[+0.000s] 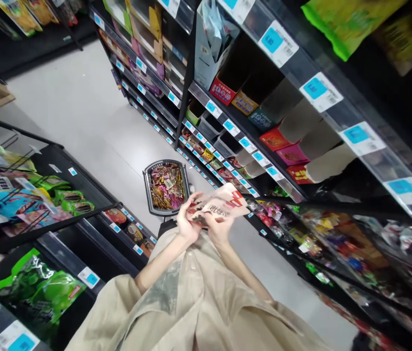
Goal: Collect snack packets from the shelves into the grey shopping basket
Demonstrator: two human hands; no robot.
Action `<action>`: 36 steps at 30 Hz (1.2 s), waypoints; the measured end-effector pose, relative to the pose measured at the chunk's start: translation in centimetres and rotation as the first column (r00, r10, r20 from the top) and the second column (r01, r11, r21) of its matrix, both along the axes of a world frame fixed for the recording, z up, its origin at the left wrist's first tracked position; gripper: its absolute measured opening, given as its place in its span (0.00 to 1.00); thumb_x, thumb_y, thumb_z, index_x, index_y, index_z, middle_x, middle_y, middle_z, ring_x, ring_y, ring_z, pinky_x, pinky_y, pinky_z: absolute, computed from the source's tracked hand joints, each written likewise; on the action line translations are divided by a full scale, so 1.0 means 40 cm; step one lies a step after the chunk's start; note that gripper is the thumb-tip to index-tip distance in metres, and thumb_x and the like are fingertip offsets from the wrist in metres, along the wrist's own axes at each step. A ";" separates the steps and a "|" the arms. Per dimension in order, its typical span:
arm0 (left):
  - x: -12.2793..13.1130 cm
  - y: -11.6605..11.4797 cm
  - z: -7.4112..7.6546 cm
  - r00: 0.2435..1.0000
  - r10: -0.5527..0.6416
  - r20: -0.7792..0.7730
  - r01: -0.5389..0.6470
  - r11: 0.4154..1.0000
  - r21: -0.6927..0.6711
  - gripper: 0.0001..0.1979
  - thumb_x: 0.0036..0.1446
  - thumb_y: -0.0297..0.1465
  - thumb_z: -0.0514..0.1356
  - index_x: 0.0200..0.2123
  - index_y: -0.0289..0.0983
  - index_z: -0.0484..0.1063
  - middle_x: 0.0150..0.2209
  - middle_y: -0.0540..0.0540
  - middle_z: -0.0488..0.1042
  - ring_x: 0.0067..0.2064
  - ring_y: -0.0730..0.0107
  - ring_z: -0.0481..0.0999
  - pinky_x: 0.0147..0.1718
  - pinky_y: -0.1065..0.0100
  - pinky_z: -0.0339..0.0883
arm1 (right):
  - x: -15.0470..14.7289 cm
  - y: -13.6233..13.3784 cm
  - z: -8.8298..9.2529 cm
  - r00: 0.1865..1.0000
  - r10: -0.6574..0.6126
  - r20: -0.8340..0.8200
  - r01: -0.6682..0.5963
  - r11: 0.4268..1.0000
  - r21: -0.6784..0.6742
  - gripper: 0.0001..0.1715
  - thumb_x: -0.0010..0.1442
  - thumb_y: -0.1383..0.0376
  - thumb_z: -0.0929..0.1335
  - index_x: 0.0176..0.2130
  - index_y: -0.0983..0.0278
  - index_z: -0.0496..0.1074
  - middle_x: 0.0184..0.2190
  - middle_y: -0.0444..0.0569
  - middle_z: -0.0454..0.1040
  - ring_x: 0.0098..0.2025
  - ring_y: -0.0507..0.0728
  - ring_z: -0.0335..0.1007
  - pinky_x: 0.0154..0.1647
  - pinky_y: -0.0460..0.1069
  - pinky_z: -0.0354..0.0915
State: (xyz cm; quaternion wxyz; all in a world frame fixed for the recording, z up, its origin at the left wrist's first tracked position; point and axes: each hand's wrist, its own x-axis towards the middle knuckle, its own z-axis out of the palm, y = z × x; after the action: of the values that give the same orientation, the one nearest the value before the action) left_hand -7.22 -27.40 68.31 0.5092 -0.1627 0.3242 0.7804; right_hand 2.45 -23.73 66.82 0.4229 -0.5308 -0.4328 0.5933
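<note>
Both my hands hold a stack of flat snack packets (224, 202), beige with red corners and dark lettering, in front of me in a shop aisle. My left hand (187, 225) grips the stack's near left end with curled fingers. My right hand (217, 228) pinches the packets from below, fingers closed on them. Just beyond my hands, a black shopping basket (147, 187) stands on the floor, filled with several small colourful packets. My beige sleeves and coat fill the bottom of the view.
Black shelving (250, 141) with blue price tags and snack boxes lines the right side of the aisle. On the left stand racks with green bags (36, 290) and other packets. Pale grey floor (82, 112) runs away between them.
</note>
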 end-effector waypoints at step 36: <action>-0.470 -0.068 -0.414 0.455 -0.678 -0.577 0.492 0.732 -0.472 0.32 0.39 0.33 0.78 0.52 0.37 0.82 0.46 0.42 0.84 0.42 0.57 0.85 0.46 0.63 0.79 | -0.234 0.263 -0.339 0.530 0.787 -0.317 -0.801 0.341 -0.492 0.50 0.37 0.61 0.85 0.58 0.64 0.75 0.49 0.53 0.83 0.50 0.64 0.82 0.55 0.59 0.76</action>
State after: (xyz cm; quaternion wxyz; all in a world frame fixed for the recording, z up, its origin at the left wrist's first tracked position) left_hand -26.02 -30.11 51.74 0.5542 0.2191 0.6223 0.5075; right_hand -6.91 -13.20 53.27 -0.0994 -0.3480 -0.4244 0.8300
